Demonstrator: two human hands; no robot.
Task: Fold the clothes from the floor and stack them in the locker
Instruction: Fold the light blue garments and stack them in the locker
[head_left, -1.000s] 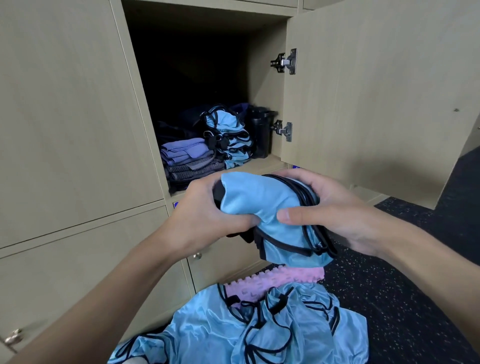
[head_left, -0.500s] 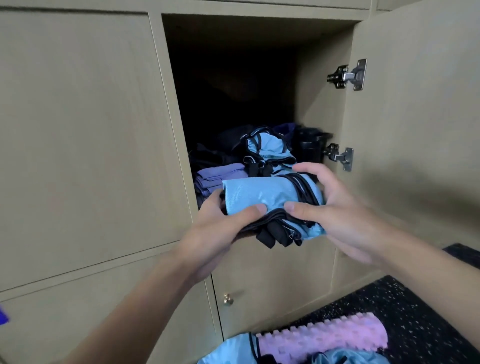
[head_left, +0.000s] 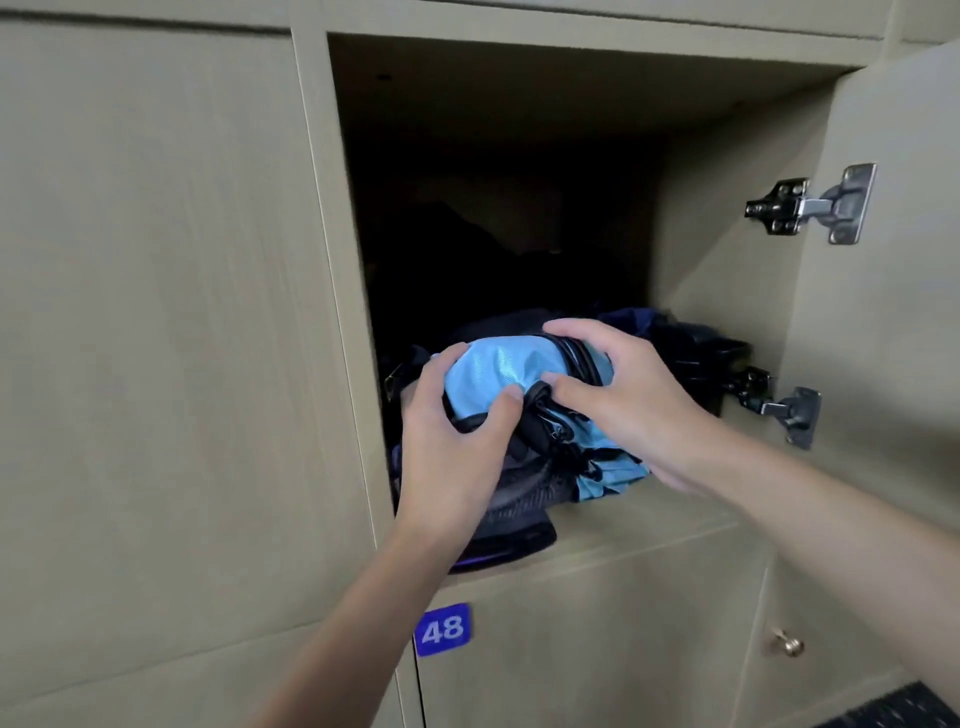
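Note:
A folded light-blue garment with black trim sits inside the open locker, on top of the clothes stacked there. My left hand grips its left end, thumb over the black edge. From the right, my right hand holds it with fingers curled over the top. Under the bundle, more blue fabric and grey folded clothes show at the shelf's front. The back of the locker is dark.
The locker door stands open to the right on two metal hinges. A dark item lies at the back right of the shelf. Below is a shut door labelled 48 and one with a knob.
Both hands have carried the folded blue garment up from above the floor pile and forward into the locker, onto the stack. The view has moved closer and the floor clothes are out of sight.

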